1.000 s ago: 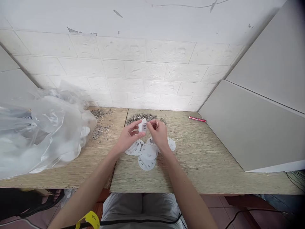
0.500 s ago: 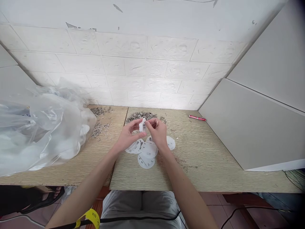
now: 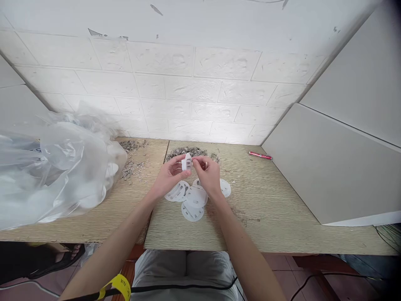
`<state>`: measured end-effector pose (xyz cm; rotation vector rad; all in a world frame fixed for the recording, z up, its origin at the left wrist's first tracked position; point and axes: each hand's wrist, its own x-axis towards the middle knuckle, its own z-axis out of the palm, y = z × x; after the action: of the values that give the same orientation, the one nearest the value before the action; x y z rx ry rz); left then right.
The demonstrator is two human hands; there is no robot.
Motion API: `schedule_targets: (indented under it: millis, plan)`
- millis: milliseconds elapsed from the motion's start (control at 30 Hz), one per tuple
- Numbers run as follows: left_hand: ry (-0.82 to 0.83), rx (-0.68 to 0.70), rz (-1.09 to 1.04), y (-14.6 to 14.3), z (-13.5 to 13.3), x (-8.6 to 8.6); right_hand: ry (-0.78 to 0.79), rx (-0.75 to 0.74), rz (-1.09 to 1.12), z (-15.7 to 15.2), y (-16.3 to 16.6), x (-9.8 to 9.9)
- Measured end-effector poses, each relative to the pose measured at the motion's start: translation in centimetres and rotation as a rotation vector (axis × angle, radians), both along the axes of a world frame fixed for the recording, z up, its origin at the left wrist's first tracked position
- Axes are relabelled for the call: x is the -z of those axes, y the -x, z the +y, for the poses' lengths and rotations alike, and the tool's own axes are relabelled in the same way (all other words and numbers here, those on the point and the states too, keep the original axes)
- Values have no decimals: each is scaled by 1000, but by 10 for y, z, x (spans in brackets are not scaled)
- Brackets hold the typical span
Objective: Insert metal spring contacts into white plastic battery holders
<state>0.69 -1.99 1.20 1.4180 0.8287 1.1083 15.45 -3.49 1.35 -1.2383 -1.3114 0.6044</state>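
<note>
My left hand (image 3: 171, 175) grips a round white plastic part (image 3: 187, 162) by its edge, tilted up so that its face with small metal pieces turns to the right. Thumb and finger of my right hand (image 3: 207, 171) are pinched together close to that face; what they hold, if anything, is too small to make out. Below the hands, several white plastic discs (image 3: 192, 211) with metal pieces in them lie overlapping on the table. Just behind the hands is a heap of small metal pieces (image 3: 189, 151).
A big clear plastic bag (image 3: 62, 167) of white parts fills the left side. Beside it lie more small metal pieces (image 3: 133, 169). A red pen (image 3: 260, 155) rests near the right grey panel (image 3: 332, 167). A black cable (image 3: 184, 287) crosses above my lap.
The white part has turned slightly in my left hand, showing more of its face with the metal pieces. My right fingertips remain close to it.
</note>
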Motion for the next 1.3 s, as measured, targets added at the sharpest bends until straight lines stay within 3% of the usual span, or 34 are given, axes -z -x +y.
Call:
schedule_targets:
  millis: [533,767,900,1000,1133,1300]
  plan:
    - [23,58,-93,3,3,3,-45,-36,-16,-2,-1,-2]
    - [96,150,-270,4,6,4,-54,-51,-37,-4,-1,-5]
    - [156,110,-348,3,5,2,-180,13,-182,-3,-18,-14]
    - [215,66,-384,3,5,0,-185,50,-353,6,-49,-17]
    - [234,54,-400,3,5,-2,-32,-167,-747,22,-92,-9]
    - [226,73,-406,4,4,-3,101,-192,-1022,31,-110,7]
